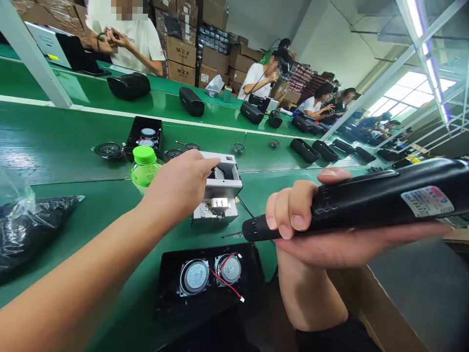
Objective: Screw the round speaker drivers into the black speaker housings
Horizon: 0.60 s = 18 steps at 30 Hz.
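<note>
The person's right hand (322, 249) is wrapped around a black electric screwdriver (366, 198), held nearly level above the bench, its bit (232, 236) pointing left, near the screw feeder (223, 183). The left hand (179, 183) reaches over that feeder with its index finger extended; whether it pinches anything or touches the feeder cannot be told.

The screwdriver looks stiff, fairly heavy and smooth enough to slip, so its thick barrel is the sensible place to grip; the thin bit is likely the delicate end.

Below lies a black speaker enclosure (172, 274) holding 2 speaker drivers (197, 277), magnets up, with red leads (230, 286) ending in white plugs. It seems rigid and best held by its outer walls, as the leads could tear.

Another enclosure (148, 121), farther back, also holds 2 drivers. A clear plastic bag (32, 220) contains dark material, too indistinct to identify; a green-capped bottle (141, 168) stands beside the left hand.
</note>
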Motion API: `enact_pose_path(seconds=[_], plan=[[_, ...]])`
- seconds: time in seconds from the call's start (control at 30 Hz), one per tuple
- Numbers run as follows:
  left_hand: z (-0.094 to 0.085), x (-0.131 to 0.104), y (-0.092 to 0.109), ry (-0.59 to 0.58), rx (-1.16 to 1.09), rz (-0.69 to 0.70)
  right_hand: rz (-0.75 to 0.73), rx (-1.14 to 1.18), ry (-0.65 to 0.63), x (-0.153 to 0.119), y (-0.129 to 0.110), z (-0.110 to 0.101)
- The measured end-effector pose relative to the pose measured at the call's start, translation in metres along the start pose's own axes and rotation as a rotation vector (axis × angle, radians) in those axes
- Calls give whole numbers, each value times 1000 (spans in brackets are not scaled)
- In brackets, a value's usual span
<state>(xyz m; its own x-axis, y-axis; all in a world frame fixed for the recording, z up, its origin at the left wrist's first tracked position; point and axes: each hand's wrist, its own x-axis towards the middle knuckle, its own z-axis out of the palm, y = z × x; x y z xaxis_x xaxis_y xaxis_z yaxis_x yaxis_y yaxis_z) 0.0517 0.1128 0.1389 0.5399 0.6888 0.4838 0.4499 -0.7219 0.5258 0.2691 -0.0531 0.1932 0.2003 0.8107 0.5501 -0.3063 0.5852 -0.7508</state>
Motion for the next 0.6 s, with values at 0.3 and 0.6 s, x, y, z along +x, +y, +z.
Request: enact_pose_path(seconds=[0.3, 0.6], plan=[[5, -199, -39, -13, -265, -159, 81, -92, -181, -45, 2, 25], [58, -271, -35, -80, -187, -222, 253, -274, -288, -73, 27, 59]])
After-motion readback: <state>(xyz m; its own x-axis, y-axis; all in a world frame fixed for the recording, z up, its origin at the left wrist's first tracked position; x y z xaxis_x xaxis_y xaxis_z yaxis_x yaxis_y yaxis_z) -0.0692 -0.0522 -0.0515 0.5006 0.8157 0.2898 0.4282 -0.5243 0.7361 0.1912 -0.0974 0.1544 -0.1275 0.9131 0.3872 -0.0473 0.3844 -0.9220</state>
